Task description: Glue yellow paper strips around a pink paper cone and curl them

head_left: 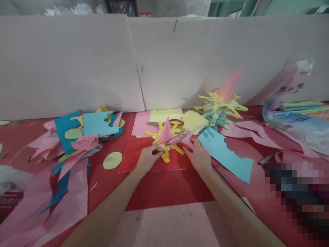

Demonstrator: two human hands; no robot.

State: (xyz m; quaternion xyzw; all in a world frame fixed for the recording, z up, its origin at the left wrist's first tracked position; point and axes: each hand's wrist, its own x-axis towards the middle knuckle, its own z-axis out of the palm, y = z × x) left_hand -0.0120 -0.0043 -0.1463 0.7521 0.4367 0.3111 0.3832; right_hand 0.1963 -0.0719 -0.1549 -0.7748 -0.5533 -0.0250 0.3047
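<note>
A small paper craft with a pink cone (166, 132) and yellow paper strips (166, 157) around its base stands in front of me. My left hand (148, 158) is closed at its left edge, the fingertips pinching the paper there. My right hand (199, 154) is wrapped around a pink glue gun (181, 138), whose nozzle points left at the base of the cone. A dark cord runs from under my right hand down the right forearm. Beneath the craft lies a red board (138, 151). Just behind it are scissors with red handles (177, 122).
A larger paper craft with a pink cone (231, 84) stands at the back right. Coloured paper scraps (69, 185) lie left, a light-blue sheet (228, 156) right. A plastic bag of paper strips (303, 116) is at far right. A white partition (77, 65) borders the red table.
</note>
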